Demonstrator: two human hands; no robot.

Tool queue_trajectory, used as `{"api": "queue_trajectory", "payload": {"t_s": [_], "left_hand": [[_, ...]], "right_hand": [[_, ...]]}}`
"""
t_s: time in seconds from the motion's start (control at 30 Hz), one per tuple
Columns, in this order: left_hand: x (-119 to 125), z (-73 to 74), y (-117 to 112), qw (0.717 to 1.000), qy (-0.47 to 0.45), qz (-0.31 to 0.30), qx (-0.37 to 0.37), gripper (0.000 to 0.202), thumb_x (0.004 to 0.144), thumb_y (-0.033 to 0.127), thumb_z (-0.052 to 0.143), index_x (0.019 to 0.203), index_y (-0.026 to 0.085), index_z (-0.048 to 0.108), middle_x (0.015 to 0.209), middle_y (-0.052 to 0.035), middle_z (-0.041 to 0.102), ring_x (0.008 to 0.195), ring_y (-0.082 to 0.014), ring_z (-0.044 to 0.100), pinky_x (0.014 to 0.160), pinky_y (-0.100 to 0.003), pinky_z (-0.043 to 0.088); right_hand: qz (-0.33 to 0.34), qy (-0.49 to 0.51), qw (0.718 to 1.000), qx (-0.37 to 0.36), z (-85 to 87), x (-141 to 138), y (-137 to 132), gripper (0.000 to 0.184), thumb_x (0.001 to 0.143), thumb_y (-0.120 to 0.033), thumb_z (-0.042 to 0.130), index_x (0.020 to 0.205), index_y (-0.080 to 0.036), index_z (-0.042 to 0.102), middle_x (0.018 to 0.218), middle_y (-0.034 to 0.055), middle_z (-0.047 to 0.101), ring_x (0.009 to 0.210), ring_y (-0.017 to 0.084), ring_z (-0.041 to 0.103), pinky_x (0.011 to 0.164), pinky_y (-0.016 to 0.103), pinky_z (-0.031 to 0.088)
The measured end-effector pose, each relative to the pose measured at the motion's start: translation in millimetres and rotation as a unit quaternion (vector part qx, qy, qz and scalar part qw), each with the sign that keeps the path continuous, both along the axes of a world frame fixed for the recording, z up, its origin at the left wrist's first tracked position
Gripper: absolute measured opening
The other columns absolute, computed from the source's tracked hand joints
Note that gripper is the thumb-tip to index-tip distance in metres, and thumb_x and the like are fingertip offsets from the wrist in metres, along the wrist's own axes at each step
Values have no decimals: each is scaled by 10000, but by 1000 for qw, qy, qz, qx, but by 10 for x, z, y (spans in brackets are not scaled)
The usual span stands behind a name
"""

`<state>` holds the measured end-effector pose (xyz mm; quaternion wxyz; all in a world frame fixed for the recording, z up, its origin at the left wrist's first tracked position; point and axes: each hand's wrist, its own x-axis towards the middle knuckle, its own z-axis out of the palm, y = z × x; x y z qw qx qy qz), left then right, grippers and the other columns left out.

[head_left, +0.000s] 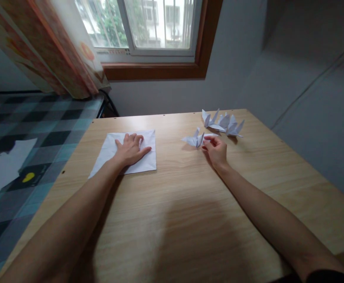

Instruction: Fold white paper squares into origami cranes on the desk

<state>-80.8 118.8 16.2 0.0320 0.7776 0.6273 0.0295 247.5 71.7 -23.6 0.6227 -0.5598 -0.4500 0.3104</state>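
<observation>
My left hand (131,150) lies flat, fingers spread, on a stack of white square paper (148,139) at the left middle of the wooden table (174,204). My right hand (216,150) rests on the table further right, fingers curled in a pinch on the tail of a folded white paper crane (195,140). Just beyond it, near the table's far edge, sits a small cluster of finished paper cranes (223,122).
A bed with a dark checked cover (36,129) stands to the left of the table, with a white sheet (3,167) on it. A window (148,27) and a patterned curtain (50,51) are behind. Grey walls close the right side.
</observation>
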Motion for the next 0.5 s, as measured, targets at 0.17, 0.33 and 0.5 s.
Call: {"api": "queue_trajectory", "payload": {"t_s": [0.17, 0.33, 0.5], "left_hand": [[-211, 7, 192, 997, 52, -31, -36, 692, 952, 624, 267, 1545, 271, 319, 1658, -134, 212, 1512, -416, 152, 1112, -727, 148], [-423, 58, 308, 995, 86, -42, -38, 625, 988, 551, 246, 1540, 275, 345, 1659, -117, 223, 1521, -373, 174, 1152, -669, 130], [-221, 82, 187, 993, 4, -76, 86, 513, 971, 420, 407, 1431, 211, 494, 1600, -152, 344, 1494, -384, 244, 1171, -642, 145]], "right_hand": [[60, 47, 997, -27, 82, -104, -98, 308, 658, -372, 715, 886, -175, 656, 625, -49, 625, 474, 116, 603, 482, 256, 553], [78, 48, 996, -24, 87, -143, -108, 285, 648, -339, 681, 879, -174, 651, 677, -31, 670, 478, 117, 623, 456, 254, 571], [78, 50, 995, -26, 91, -160, -73, 273, 652, -306, 652, 889, -170, 650, 694, -18, 688, 511, 129, 657, 470, 249, 575]]}}
